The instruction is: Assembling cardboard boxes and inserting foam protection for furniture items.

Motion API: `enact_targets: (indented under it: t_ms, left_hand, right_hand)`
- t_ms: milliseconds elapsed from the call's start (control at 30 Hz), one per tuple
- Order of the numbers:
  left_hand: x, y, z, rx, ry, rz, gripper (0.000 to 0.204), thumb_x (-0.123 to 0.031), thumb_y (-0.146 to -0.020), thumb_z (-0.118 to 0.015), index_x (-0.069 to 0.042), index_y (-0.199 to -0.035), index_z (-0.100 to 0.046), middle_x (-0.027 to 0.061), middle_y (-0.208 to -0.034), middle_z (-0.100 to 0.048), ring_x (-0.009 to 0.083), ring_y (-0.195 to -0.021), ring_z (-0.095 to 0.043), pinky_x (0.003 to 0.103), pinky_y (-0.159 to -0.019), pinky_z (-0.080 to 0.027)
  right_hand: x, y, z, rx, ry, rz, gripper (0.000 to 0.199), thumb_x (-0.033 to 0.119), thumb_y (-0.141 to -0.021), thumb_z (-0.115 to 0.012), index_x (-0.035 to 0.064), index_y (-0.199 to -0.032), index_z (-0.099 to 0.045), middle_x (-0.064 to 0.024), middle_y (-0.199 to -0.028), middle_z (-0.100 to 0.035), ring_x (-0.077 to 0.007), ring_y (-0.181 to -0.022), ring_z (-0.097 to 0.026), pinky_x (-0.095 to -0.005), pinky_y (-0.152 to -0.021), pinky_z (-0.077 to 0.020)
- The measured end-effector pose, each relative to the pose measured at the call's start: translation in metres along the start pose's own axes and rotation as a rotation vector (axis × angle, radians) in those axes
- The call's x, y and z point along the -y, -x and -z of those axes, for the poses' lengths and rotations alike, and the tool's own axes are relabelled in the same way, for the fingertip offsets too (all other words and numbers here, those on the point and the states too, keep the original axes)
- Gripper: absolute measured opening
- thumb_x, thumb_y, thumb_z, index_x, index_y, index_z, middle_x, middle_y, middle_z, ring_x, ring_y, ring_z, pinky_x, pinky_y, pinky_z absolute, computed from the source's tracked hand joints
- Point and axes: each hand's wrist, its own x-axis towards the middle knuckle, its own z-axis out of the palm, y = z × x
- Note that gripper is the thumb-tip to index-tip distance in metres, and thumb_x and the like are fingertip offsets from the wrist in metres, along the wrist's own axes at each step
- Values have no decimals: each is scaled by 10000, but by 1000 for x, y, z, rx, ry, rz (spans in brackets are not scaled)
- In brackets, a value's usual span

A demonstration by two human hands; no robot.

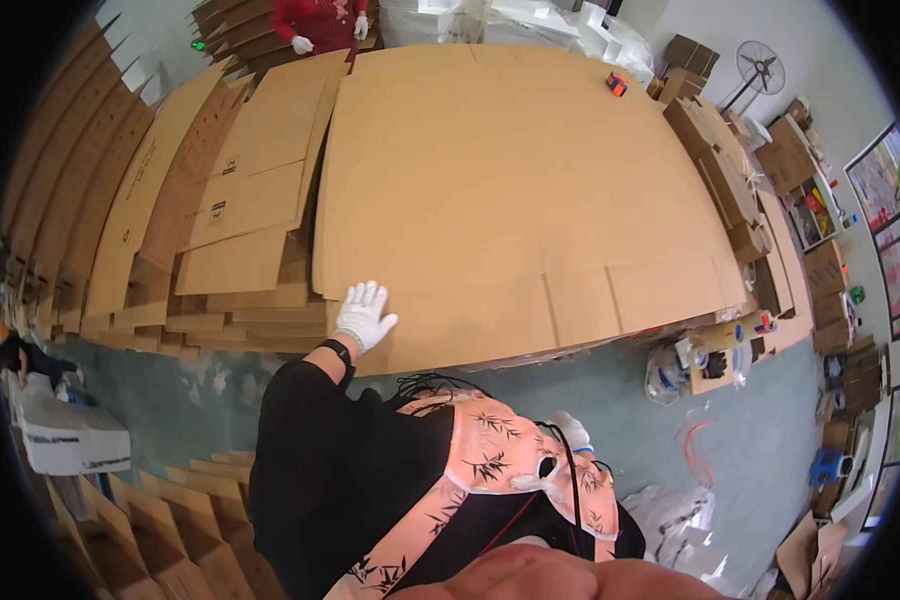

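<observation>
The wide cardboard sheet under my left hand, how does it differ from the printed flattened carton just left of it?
The wide sheet is much larger than the flattened carton. The carton shows dark printed marks; the sheet shows none that I can see. Your left hand rests on the sheet, clear of the carton. Both are brown cardboard.

I watch through a head-worn fisheye looking down and forward: apron [485, 445] close below, cardboard [510, 190] across the middle, fan [761, 66] far off toward the upper right rim.
</observation>
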Motion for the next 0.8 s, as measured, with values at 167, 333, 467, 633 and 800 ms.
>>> enact_targets:
  t_ms: [167,333,467,633,800]
  left_hand:
    - [-126,-7,36,221,-64,97,831,-596,-959,-495,-2,-1523,-355,247,-1584,-346,390,-1480,-311,460,-1229,-219]
    - [-247,-64,36,166,-140,-28,827,-610,-957,-484,-9,-1513,-368,235,-1560,-382,369,-1461,-346,448,-1216,-243]
    - [-280,-108,69,366,-113,14,839,-617,-940,-501,-6,-1503,-379,227,-1555,-387,363,-1456,-356,446,-1205,-275]
    - [-290,-136,65,382,-113,-42,815,-613,-932,-519,-44,-1503,-392,224,-1552,-370,380,-1428,-377,454,-1190,-307]
    - [-270,-152,69,372,-50,-80,804,-600,-942,-522,-71,-1528,-367,224,-1584,-324,409,-1463,-314,465,-1220,-255]
  right_hand:
    - [-133,-16,69,-52,3,107,537,497,-915,-615,111,-1288,-641,-184,-1261,-670,-384,-1201,-611,-454,-1015,-494]
    - [-131,-62,210,-302,89,346,443,408,-878,-682,100,-1197,-677,-186,-1099,-727,-385,-1049,-685,-467,-913,-548]
    - [-60,-109,272,-389,203,617,402,361,-878,-638,89,-1174,-657,-217,-1034,-708,-413,-969,-677,-509,-849,-546]
    - [11,-164,287,-211,571,911,514,383,-839,-685,71,-1242,-617,-215,-1211,-648,-384,-1133,-615,-494,-947,-496]
    - [68,-164,269,-100,897,1119,810,495,-783,-739,89,-1437,-485,-234,-1460,-454,-424,-1370,-408,-577,-1111,-313]
